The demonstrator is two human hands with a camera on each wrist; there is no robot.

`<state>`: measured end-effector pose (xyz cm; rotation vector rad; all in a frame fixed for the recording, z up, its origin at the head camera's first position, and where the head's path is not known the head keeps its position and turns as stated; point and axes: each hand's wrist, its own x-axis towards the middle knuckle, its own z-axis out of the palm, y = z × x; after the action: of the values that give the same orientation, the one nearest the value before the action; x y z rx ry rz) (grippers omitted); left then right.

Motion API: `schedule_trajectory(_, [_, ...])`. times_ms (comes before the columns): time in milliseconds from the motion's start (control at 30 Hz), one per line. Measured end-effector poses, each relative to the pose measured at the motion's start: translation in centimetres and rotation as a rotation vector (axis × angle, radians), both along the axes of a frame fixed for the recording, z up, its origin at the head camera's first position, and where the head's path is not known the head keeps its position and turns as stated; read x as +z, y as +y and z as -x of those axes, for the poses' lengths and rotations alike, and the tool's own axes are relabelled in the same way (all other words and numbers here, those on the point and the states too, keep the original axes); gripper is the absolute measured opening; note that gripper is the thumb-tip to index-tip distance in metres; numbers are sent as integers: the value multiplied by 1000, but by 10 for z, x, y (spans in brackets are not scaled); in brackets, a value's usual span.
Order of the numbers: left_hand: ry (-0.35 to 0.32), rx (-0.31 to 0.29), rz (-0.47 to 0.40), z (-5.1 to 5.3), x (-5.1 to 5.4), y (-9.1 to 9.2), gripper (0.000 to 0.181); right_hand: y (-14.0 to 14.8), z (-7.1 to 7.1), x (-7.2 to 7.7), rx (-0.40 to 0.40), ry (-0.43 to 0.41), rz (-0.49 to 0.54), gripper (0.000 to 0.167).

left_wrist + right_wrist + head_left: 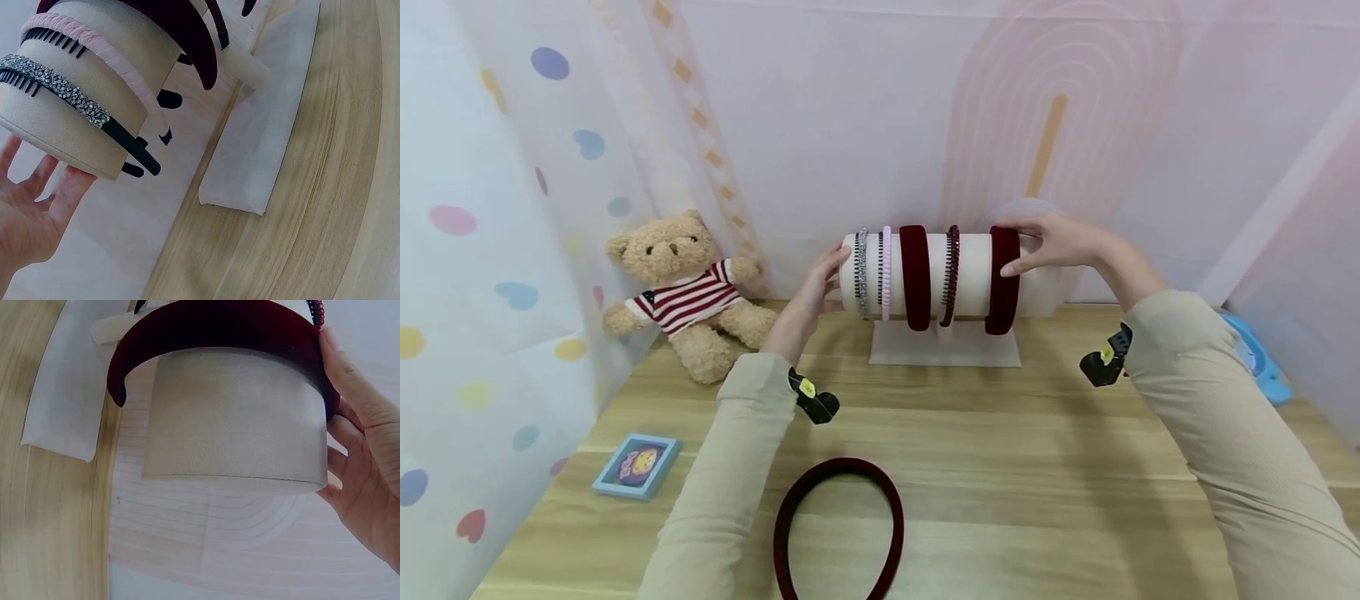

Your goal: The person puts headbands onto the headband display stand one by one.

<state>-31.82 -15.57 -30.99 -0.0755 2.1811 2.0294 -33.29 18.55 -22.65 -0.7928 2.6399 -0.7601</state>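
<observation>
A cream headband stand (973, 267) holds a row of headbands on its horizontal roll. From the left come a silver glittery headband (862, 275), a pink wrapped one (886, 271), a wide dark red velvet one (915, 279) and a thin dark red beaded one (952, 275). At the right sits another wide dark red velvet headband (212, 328); my right hand (1060, 240) holds it, thumb in front and fingers behind. My left hand (37, 212) touches the roll's left end with extended fingers; its thumb is hidden in the left wrist view.
A loose dark red headband (784, 533) lies on the wooden table (1000, 483) near the front. At left are a teddy bear (696, 300) in a striped shirt and a small blue frame (638, 467). A blue object (1262, 367) lies at the right edge, partly behind my sleeve.
</observation>
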Motion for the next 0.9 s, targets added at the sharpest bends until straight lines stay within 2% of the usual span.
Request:
schedule_trajectory(133, [2,7,2,-2,0,-1,63,-2,0,-3,-3,3,4,82])
schedule_trajectory(433, [16,-9,7,-3,-3,0,63,-12,5,-13,84,137,36,79])
schedule_trajectory(767, [20,-3,-8,3,-6,2,63,-18,6,-14,82,90,-2,81])
schedule_trajectory(900, [13,-1,-19,3,-6,5,62,-14,2,-17,28,93,3,91])
